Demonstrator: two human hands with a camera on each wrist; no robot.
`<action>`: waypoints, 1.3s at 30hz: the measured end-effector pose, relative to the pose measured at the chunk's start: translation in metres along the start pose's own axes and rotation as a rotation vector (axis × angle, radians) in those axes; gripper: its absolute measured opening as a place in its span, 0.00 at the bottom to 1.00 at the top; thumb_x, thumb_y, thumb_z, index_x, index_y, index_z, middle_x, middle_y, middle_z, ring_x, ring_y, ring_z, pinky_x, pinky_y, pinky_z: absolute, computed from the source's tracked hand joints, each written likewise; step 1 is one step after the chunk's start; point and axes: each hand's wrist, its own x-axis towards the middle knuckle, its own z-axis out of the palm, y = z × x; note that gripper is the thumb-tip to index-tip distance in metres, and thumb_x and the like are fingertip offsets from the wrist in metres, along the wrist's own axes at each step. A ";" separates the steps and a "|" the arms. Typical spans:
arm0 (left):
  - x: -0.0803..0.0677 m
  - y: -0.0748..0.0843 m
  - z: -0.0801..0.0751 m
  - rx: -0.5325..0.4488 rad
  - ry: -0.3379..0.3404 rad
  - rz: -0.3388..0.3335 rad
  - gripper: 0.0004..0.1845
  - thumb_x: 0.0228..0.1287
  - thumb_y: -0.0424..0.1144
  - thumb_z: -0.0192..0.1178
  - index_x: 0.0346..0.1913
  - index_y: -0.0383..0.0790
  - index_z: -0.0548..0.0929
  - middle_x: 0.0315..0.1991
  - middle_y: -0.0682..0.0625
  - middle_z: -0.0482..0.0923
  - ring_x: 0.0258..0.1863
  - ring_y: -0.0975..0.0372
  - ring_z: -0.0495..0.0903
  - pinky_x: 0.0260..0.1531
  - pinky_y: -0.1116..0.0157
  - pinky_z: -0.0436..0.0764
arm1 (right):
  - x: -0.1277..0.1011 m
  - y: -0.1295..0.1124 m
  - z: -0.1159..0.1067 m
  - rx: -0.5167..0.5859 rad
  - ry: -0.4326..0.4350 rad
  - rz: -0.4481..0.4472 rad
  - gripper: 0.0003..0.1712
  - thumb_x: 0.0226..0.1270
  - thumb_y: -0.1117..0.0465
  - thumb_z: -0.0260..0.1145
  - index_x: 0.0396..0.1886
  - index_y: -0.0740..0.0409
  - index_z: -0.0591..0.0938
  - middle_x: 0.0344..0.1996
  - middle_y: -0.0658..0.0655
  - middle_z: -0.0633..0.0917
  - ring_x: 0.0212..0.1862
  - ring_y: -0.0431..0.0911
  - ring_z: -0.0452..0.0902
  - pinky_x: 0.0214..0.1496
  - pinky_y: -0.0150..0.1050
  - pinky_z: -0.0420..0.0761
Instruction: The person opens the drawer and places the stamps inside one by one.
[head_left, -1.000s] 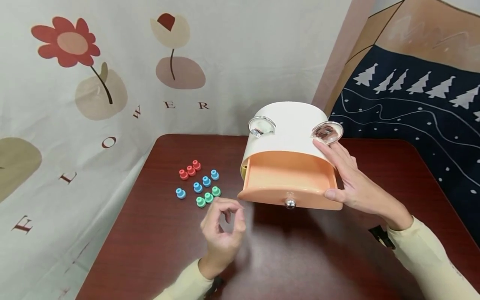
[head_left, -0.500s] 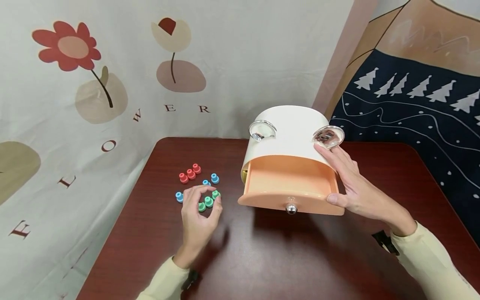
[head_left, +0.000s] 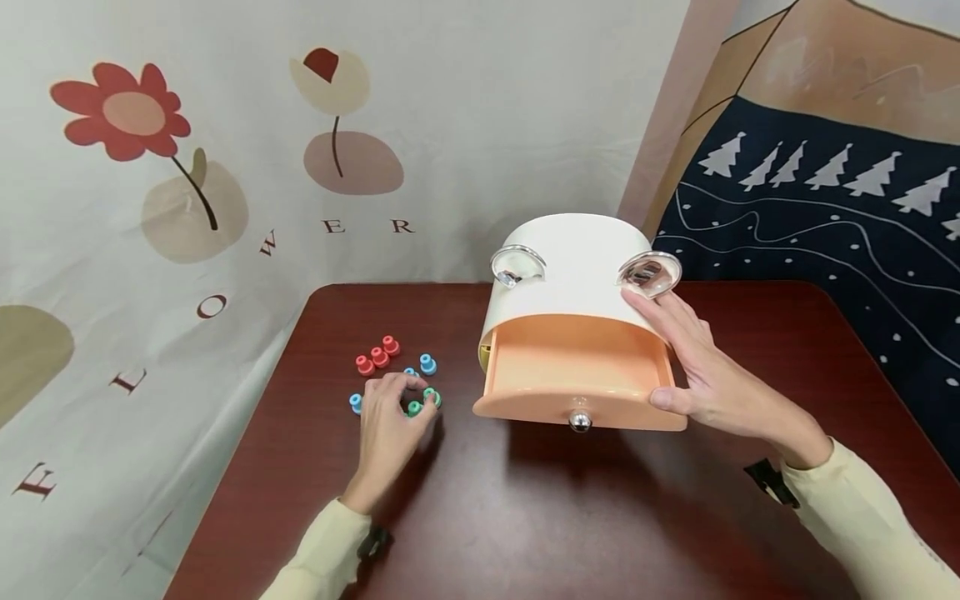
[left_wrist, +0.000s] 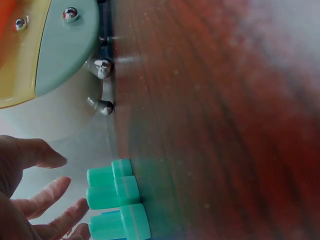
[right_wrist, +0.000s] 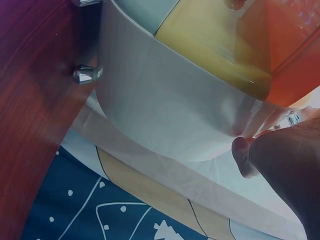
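Observation:
My left hand [head_left: 390,429] hovers over the green pegs [left_wrist: 105,195], its thumb and fingers spread apart around them. In the left wrist view a small gap separates the fingertips from the pegs. Part of the group is hidden behind the hand in the head view. A white rounded cabinet [head_left: 577,275] stands to the right with its orange drawer [head_left: 525,404] pulled out; nothing shows inside. My right hand [head_left: 701,371] rests against the cabinet's right side, with fairly straight fingers near one silver-rimmed ear [head_left: 651,273] and the thumb on the drawer's front corner.
Red pegs [head_left: 379,357] stand behind the left hand, and blue pegs [head_left: 427,364] stand around it. Yellow [left_wrist: 22,65] and grey-green [left_wrist: 70,50] lower drawers have silver knobs. The cabinet stands on silver feet [right_wrist: 86,74]. Printed cloth hangs behind the table.
My left hand has moved left and forward, then lowered over the green pegs, its thumb and fingers opening wider. My right hand has stayed at the cabinet.

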 end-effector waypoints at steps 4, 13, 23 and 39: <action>0.005 -0.002 0.003 0.058 -0.100 -0.054 0.11 0.60 0.36 0.79 0.42 0.37 0.89 0.43 0.42 0.88 0.47 0.45 0.76 0.44 0.47 0.67 | 0.000 0.000 -0.001 -0.002 0.005 0.004 0.58 0.69 0.41 0.74 0.91 0.38 0.53 0.86 0.52 0.52 0.83 0.52 0.41 0.67 0.77 0.44; 0.010 -0.005 0.004 0.096 -0.170 -0.074 0.09 0.61 0.28 0.76 0.41 0.36 0.86 0.34 0.41 0.84 0.38 0.45 0.77 0.41 0.47 0.75 | 0.001 0.003 0.002 0.006 0.003 -0.025 0.57 0.72 0.33 0.70 0.91 0.40 0.53 0.86 0.52 0.53 0.82 0.52 0.42 0.66 0.76 0.46; 0.011 -0.006 0.006 0.083 -0.149 -0.057 0.09 0.59 0.27 0.80 0.34 0.38 0.87 0.26 0.46 0.78 0.34 0.50 0.74 0.37 0.51 0.73 | 0.001 0.003 0.001 0.009 -0.005 0.002 0.58 0.69 0.40 0.74 0.91 0.37 0.53 0.86 0.50 0.52 0.83 0.52 0.40 0.68 0.79 0.44; 0.017 0.042 -0.027 -0.159 0.102 0.048 0.08 0.61 0.31 0.81 0.41 0.37 0.93 0.31 0.47 0.80 0.31 0.56 0.75 0.31 0.64 0.71 | 0.004 0.000 -0.001 0.013 -0.014 0.059 0.61 0.63 0.55 0.74 0.91 0.32 0.52 0.87 0.51 0.51 0.83 0.51 0.39 0.70 0.81 0.42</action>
